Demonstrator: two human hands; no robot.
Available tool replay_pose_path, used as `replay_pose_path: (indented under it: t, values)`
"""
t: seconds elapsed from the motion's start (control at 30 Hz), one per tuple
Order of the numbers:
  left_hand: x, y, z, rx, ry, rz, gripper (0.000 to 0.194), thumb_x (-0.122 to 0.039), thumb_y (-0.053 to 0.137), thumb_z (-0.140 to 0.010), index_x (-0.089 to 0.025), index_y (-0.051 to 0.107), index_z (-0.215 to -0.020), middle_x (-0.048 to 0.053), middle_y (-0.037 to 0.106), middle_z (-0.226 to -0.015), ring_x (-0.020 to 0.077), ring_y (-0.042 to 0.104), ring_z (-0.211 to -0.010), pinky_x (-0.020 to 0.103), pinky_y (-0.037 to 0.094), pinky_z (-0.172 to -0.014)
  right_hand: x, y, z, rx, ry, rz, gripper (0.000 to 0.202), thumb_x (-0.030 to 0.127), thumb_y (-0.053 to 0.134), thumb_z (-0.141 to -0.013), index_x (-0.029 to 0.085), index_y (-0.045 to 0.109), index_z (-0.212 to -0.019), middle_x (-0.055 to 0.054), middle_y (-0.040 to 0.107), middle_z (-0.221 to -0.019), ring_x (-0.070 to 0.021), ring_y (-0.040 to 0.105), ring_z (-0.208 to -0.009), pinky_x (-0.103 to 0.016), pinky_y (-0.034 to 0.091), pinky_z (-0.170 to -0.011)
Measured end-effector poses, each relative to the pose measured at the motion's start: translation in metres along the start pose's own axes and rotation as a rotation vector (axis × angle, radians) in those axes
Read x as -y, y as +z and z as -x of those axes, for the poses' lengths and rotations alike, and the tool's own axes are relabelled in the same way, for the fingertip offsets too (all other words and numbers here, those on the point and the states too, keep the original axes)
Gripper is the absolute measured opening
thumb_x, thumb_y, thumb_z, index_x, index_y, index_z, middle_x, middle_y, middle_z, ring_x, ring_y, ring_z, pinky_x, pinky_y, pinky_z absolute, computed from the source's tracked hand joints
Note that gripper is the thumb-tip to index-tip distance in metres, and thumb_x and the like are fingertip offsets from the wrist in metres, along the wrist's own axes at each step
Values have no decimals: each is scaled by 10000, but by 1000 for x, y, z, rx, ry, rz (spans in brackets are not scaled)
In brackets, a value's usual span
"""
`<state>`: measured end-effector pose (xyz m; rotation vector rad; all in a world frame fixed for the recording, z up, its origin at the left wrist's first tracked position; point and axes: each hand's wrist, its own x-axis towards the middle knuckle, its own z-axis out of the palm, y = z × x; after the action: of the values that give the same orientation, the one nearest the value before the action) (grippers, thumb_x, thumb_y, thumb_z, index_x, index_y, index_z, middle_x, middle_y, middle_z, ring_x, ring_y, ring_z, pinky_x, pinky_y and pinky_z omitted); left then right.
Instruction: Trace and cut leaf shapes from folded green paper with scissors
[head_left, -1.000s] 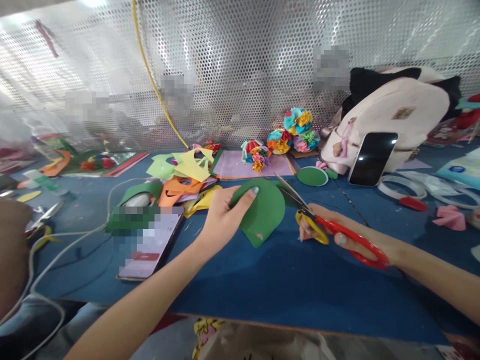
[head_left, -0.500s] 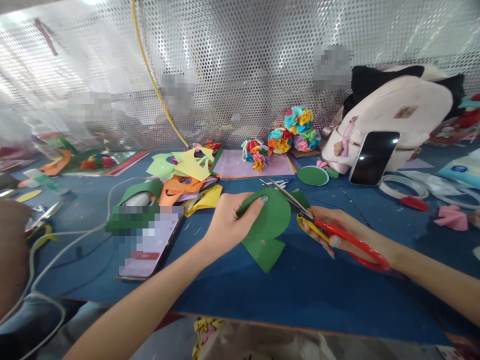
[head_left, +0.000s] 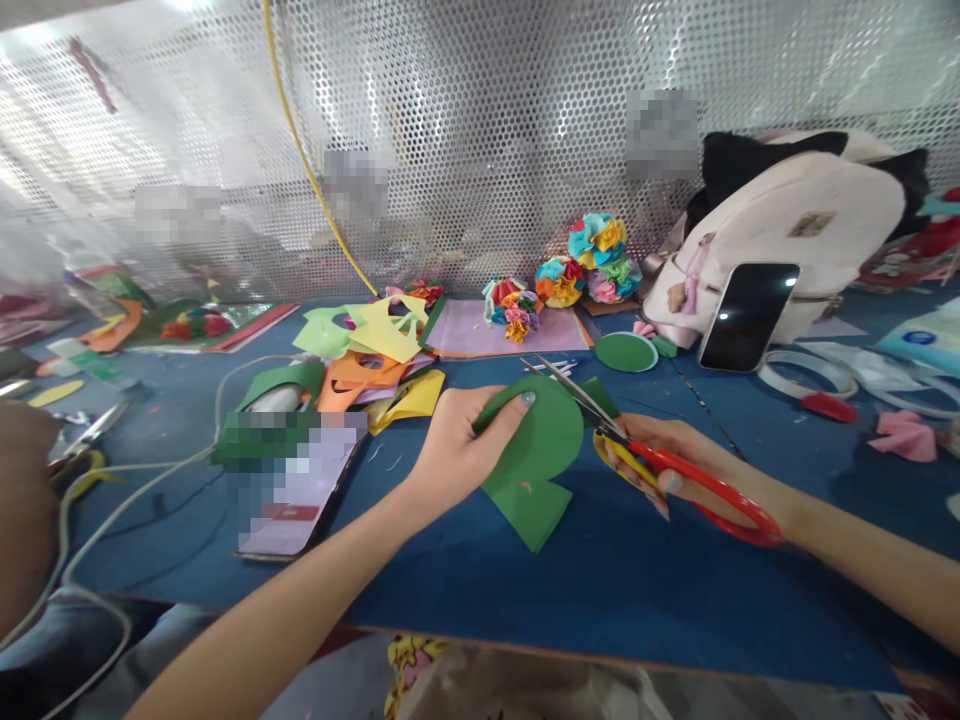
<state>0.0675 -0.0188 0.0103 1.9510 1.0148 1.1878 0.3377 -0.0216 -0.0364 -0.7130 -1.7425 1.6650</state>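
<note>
Near the middle of the table, my left hand (head_left: 472,430) pinches a sheet of green paper (head_left: 544,435), its thumb on top. The paper has a rounded, cut outer edge, and a pointed flap hangs below it toward me. In my right hand (head_left: 667,455) is a pair of scissors (head_left: 697,490) with red and yellow handles, my fingers through the grips. The blades point up and to the left, slightly parted, against the right edge of the green paper. A small piece of green paper shows behind the blades.
A phone (head_left: 307,490) lies left of my left arm, beside orange and yellow paper scraps (head_left: 367,375). Paper flower balls (head_left: 592,265) sit at the back. Another phone (head_left: 750,315) leans on a white backpack (head_left: 795,220). Another person's arm (head_left: 26,500) is at far left.
Almost nothing differs. The green paper's lower flap has dropped very slightly, and the scissors have shifted a little; both hands keep their hold.
</note>
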Motion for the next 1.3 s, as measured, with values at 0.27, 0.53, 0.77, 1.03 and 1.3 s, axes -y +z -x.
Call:
replay_pose_path:
  t: [0.27,0.53,0.77,1.03,1.3]
  values:
    - [-3,0,0,-27,-14,51,429,-364,558,-987,-202,495,-595,-26,578,-461,100,554,-372,175,346,-336,-1,0,-1,-1,-12,23,518,661,722,-849,181,610,-1007,-6,515,-853,-104,505,-634,-195,548,-478]
    - [-1,1,3,47,-142,58,403,-401,565,-995,-186,581,-654,7,659,-539,145,651,-454,205,439,-387,-1,0,0,-10,-4,19,540,681,736,-823,187,602,-995,-7,529,-842,-110,509,-632,-201,548,-472]
    - [0,1,3,90,-140,57,408,-415,552,-998,-186,588,-663,22,670,-532,159,660,-462,213,451,-397,3,2,-2,-25,31,68,630,772,705,-784,186,587,-983,27,489,-794,-82,460,-594,-184,503,-441]
    - [1,1,3,86,-123,52,406,-400,562,-995,-182,577,-653,27,681,-556,150,661,-467,204,440,-398,0,0,-3,-48,-32,129,565,757,689,-810,209,589,-900,0,522,-806,-90,463,-548,-212,503,-399]
    - [1,0,2,85,-120,87,425,-429,582,-978,-189,541,-630,19,659,-543,147,651,-465,196,438,-386,6,3,-2,-75,30,102,594,743,752,-765,184,604,-899,21,534,-776,-54,471,-496,-180,472,-356]
